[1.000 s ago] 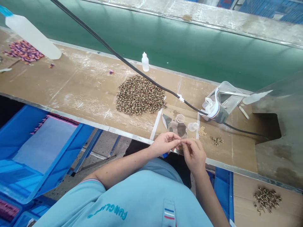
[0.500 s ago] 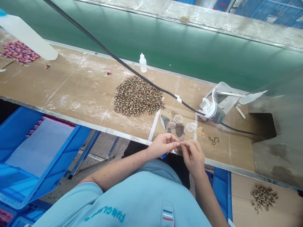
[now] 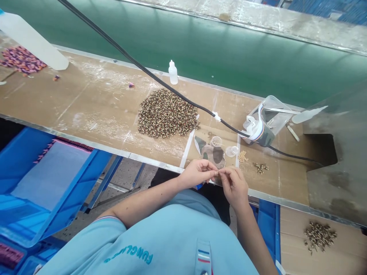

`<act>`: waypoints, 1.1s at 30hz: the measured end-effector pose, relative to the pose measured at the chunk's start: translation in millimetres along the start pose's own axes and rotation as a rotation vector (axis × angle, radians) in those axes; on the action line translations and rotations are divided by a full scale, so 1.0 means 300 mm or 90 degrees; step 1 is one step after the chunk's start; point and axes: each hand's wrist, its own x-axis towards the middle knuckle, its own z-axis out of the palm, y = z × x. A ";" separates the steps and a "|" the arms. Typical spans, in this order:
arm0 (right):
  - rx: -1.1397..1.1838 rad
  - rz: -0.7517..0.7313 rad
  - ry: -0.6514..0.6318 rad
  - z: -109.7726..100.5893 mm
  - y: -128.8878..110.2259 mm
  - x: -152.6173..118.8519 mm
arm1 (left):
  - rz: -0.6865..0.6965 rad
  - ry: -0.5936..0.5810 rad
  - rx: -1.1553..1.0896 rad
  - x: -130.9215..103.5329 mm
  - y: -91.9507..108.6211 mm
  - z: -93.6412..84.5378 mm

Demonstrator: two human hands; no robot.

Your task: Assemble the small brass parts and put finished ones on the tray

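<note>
My left hand (image 3: 199,173) and my right hand (image 3: 234,186) meet fingertip to fingertip at the table's front edge. Both are closed in a pinch, and whatever sits between the fingers is too small to name. Just beyond them lies a patterned cloth (image 3: 213,154) with a small round cup (image 3: 216,142) holding thin sticks. A clear round lid or dish (image 3: 231,151) stands beside it. Right of that are a little heap of tan beads (image 3: 242,156) and a few dark-and-gold pieces (image 3: 260,167). A large pile of similar small pieces (image 3: 168,114) spreads to the left.
A white squeeze bottle (image 3: 173,72) stands at the table's back edge. A black cable (image 3: 129,57) crosses above the table to a clear container (image 3: 271,114). Purple-orange pieces (image 3: 21,61) and a big white bottle (image 3: 37,44) are far left. Blue crates (image 3: 71,183) stand below.
The camera view has shifted slightly. My hands keep the same pinch together, with hardly any movement of the fingers.
</note>
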 end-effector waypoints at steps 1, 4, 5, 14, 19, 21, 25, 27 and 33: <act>0.002 0.003 -0.005 -0.001 0.000 0.000 | 0.006 0.003 0.005 -0.001 -0.001 0.001; 0.011 0.006 -0.021 -0.006 -0.001 0.000 | 0.031 0.020 0.024 -0.004 -0.011 0.005; 0.012 0.005 -0.026 -0.008 -0.001 0.000 | 0.040 0.023 0.031 -0.005 -0.016 0.006; 0.011 0.017 -0.053 -0.019 0.011 -0.006 | 0.087 0.042 0.099 -0.007 -0.043 0.008; 0.002 0.014 -0.047 -0.017 0.008 -0.010 | 0.076 0.045 0.090 -0.006 -0.042 0.011; -0.004 0.014 -0.026 -0.009 0.002 -0.011 | 0.060 0.048 0.073 -0.007 -0.034 0.015; -0.040 0.007 0.042 0.016 -0.012 -0.015 | 0.028 0.037 0.005 -0.006 -0.010 0.017; -0.059 -0.005 0.068 0.028 -0.018 -0.017 | 0.016 0.026 -0.017 -0.005 0.000 0.013; -0.056 -0.011 0.110 0.045 -0.035 -0.021 | 0.016 0.016 -0.091 -0.006 0.005 -0.003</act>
